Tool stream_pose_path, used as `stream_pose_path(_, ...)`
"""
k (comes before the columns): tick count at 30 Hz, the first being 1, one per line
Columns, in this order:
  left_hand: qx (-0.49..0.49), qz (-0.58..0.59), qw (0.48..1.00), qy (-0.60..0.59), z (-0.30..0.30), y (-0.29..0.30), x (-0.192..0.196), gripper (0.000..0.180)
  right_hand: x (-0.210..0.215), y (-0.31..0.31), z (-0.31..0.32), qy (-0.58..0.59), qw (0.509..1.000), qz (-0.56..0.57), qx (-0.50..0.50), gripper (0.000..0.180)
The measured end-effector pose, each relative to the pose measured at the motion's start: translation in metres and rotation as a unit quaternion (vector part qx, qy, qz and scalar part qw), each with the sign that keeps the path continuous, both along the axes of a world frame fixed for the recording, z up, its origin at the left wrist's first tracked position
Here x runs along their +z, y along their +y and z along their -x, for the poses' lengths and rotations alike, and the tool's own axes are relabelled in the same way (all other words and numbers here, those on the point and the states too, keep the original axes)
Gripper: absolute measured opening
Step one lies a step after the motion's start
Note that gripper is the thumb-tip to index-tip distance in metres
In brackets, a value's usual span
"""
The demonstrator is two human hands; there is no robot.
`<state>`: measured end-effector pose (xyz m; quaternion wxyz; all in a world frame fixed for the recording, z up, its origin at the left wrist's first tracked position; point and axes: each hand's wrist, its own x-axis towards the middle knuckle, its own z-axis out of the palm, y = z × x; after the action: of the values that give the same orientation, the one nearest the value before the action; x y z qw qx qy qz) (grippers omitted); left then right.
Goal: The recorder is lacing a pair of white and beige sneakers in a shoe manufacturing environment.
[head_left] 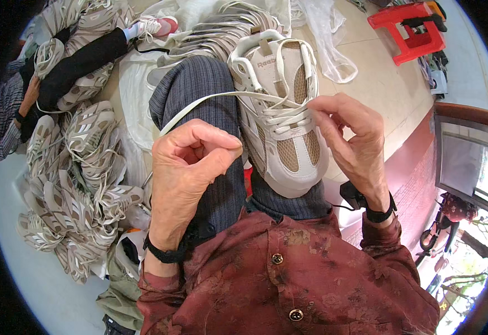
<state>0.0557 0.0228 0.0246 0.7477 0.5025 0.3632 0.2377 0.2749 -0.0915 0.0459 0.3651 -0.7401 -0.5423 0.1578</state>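
A beige and white sneaker point(303, 158) rests on my lap at the knees, toe towards me. Its laces cross the lower tongue, and a loose white shoelace point(209, 96) stretches left over my knee to my left hand point(191, 162). That hand is closed, thumb and index finger pinched together; the lace passes behind its knuckles, where its end is hidden. At the shoe's right side, my right hand point(355, 131) pinches at the lacing by the eyelets with thumb and index finger. Another stretch of lace loops over the tongue and collar.
Piles of similar sneakers point(90, 131) lie at the left. Beyond my knees are a row of grey-beige shoe parts point(221, 30) and clear plastic bags point(325, 39). A red plastic stool point(408, 33) stands far right. At the upper left, another person's dark-clad limb point(87, 70) reaches in.
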Motion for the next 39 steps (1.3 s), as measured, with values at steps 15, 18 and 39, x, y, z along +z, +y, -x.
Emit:
stream_pose_path(15, -0.006, -0.028, 0.995, 0.094, -0.003, 0.007, 0.007, 0.007, 0.001, 0.005, -0.006, -0.134, 0.985, -0.034, 0.104, 0.023)
stream_pose_path(18, -0.001, -0.002, 0.997, 0.071, 0.001, 0.008, -0.004, 0.005, -0.013, 0.001, -0.008, -0.138, 0.981, -0.024, 0.137, 0.035)
stream_pose_path(39, -0.048, -0.025, 0.997, 0.059, -0.004, -0.001, 0.02, 0.012, -0.009, 0.011, -0.019, -0.132, 0.972, -0.058, 0.188, 0.027)
